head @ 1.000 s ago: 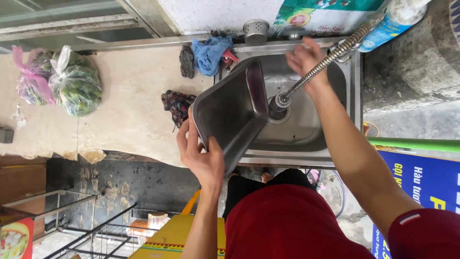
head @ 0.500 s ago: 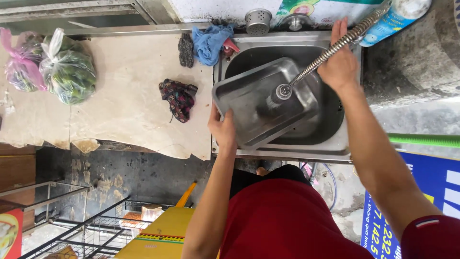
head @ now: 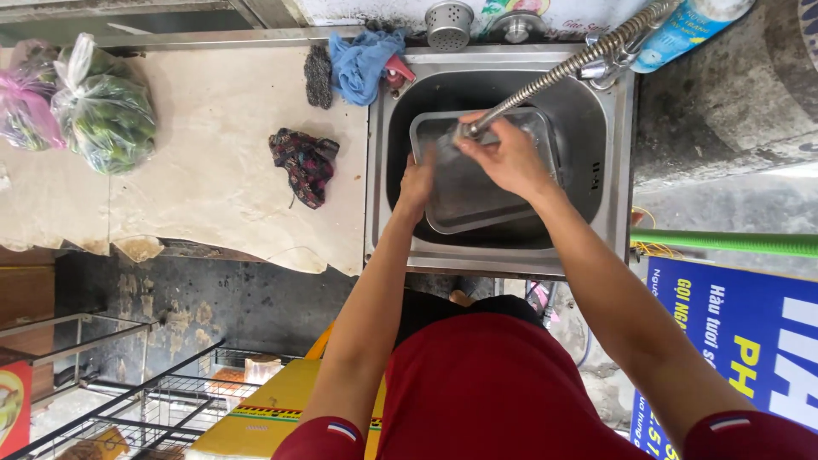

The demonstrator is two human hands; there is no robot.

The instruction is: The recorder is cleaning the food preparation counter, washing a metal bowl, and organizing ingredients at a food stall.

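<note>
A rectangular steel tray [head: 477, 200] lies flat inside the steel sink [head: 613, 170]. My left hand [head: 417, 181] grips the tray's left rim. My right hand [head: 507, 158] is closed around the end of a flexible metal spray hose [head: 562, 72], with its nozzle over the tray. The hose runs up and right to the tap fitting [head: 609, 55] at the sink's far right corner.
A beige counter [head: 213, 153] lies left of the sink, with a dark patterned cloth [head: 304, 163], a scouring pad [head: 319, 77], a blue rag [head: 362, 64] and bagged greens [head: 102, 111]. A sink strainer [head: 449, 24] stands behind the basin. Wire racks [head: 128, 400] stand below left.
The tray was tilted up on the sink's left edge; it has been lowered flat into the basin. My right hand slid down the hose to its nozzle end over the tray.
</note>
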